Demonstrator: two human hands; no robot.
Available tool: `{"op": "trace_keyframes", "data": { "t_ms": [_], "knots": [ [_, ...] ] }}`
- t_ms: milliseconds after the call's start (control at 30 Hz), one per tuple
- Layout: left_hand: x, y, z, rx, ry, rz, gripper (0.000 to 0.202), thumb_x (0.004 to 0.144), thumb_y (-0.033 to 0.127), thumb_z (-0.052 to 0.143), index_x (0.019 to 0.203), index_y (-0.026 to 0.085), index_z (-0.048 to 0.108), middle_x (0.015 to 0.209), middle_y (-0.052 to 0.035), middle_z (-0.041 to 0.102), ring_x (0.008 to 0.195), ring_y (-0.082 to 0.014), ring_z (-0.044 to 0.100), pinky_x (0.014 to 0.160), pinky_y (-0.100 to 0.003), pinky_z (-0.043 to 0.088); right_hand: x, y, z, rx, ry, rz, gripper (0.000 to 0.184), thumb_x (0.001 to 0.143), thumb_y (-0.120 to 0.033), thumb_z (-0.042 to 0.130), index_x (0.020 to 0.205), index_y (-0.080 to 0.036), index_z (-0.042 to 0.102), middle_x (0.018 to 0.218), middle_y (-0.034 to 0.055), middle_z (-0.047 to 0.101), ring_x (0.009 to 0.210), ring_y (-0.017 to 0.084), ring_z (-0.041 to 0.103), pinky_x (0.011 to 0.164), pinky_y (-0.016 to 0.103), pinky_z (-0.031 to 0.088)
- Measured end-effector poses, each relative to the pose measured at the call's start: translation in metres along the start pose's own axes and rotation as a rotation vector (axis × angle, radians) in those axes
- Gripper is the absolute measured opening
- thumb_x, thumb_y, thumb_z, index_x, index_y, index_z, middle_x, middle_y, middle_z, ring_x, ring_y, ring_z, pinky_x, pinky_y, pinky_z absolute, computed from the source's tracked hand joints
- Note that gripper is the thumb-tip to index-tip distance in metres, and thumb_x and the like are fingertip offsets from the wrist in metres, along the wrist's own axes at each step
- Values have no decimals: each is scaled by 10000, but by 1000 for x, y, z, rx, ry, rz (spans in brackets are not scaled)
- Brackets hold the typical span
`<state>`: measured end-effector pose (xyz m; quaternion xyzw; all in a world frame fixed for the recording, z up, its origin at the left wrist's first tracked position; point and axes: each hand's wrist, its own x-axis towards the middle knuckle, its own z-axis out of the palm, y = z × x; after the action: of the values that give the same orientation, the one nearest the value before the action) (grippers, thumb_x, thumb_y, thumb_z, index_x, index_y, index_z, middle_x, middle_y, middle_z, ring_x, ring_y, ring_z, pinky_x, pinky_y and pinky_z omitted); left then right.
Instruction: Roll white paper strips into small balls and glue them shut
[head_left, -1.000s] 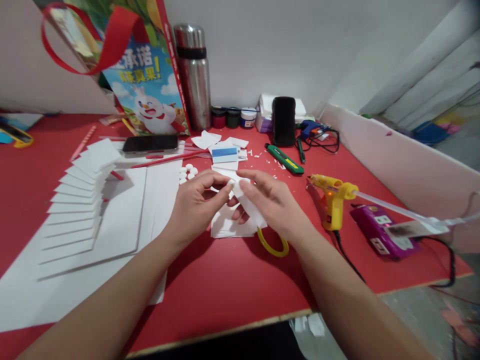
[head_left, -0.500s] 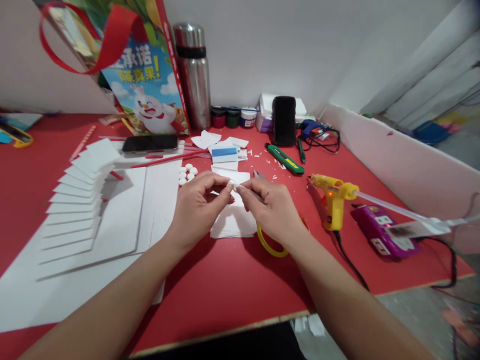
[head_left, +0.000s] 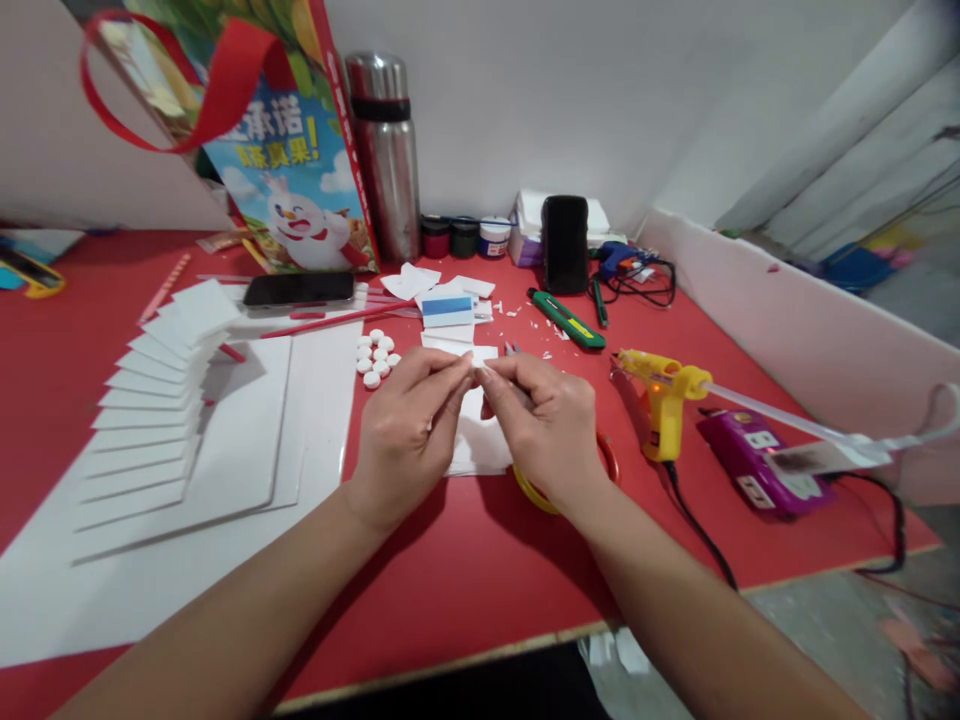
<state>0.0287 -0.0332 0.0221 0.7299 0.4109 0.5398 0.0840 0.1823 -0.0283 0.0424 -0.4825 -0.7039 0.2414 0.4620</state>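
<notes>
Between the fingertips of both hands is a small white piece (head_left: 478, 366), mostly hidden; it could be paper, but I cannot make out its kind. My left hand (head_left: 409, 430) pinches it from the left, my right hand (head_left: 544, 420) from the right. Several white round discs (head_left: 373, 362) lie just beyond my left hand. Beneath the fingers is a stack of white paper sheets (head_left: 480, 440). Scissors with a yellow and red handle (head_left: 611, 458) lie partly under my right hand.
A fanned staircase of white card steps (head_left: 142, 430) stands at left on white boards. At right are a yellow glue gun (head_left: 664, 395) and a purple box (head_left: 757, 465) with cables. Behind are a green cutter (head_left: 568, 320), phone (head_left: 298, 290), steel flask (head_left: 386, 160) and paint jars (head_left: 465, 237).
My fingertips have closed further over the small white piece, hiding more of it. My left hand has shifted slightly right and down, uncovering more of the white discs.
</notes>
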Motion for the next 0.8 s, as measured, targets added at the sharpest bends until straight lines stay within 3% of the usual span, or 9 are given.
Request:
{"op": "trace_keyframes", "data": {
  "t_ms": [133, 267, 400, 600, 667, 800],
  "knots": [
    [7, -5, -5, -316, -5, -238, 70, 896, 185, 711, 910, 201, 777, 886, -34, 697, 798, -150, 681, 738, -296, 622, 5, 2, -8, 26, -105, -51, 187, 949, -234, 611, 805, -180, 718, 641, -14, 677, 537, 104, 537, 573, 251, 415],
    [11, -15, -12, -566, -157, -430, 104, 867, 236, 748, 948, 206, 806, 947, -43, 692, 794, -159, 708, 738, -324, 659, 9, 6, -11, 31, -180, -85, 172, 951, -256, 617, 846, -187, 734, 650, -16, 689, 549, 106, 545, 584, 253, 422],
    [10, -16, -13, -515, -195, -361, 160, 916, 252, 688, 1022, 223, 805, 996, -56, 683, 835, -155, 703, 737, -300, 655, 9, 9, -9, 29, -181, -88, 167, 956, -253, 616, 861, -181, 732, 655, -14, 688, 554, 103, 551, 588, 248, 425],
    [8, -8, -9, -180, -119, -136, 173, 955, 205, 626, 1037, 231, 776, 964, -58, 699, 866, -160, 660, 768, -283, 592, 5, 5, -5, -13, -122, -73, 212, 958, -307, 606, 815, -186, 707, 633, -2, 670, 557, 112, 550, 607, 257, 441],
    [8, -8, -10, -144, -117, -137, 171, 958, 192, 614, 1031, 224, 765, 967, -58, 695, 884, -165, 654, 790, -290, 571, 7, 2, -6, 128, -168, 55, 298, 967, -381, 581, 767, -185, 684, 602, 1, 647, 513, 111, 537, 565, 257, 444],
    [11, -10, -13, -139, -141, -178, 170, 966, 181, 582, 1002, 210, 745, 973, -59, 698, 922, -183, 656, 843, -317, 545, 16, -1, -10, 686, -383, 520, 470, 976, -556, 490, 830, -151, 677, 700, 66, 699, 516, 147, 612, 488, 270, 480]
  ]
}}
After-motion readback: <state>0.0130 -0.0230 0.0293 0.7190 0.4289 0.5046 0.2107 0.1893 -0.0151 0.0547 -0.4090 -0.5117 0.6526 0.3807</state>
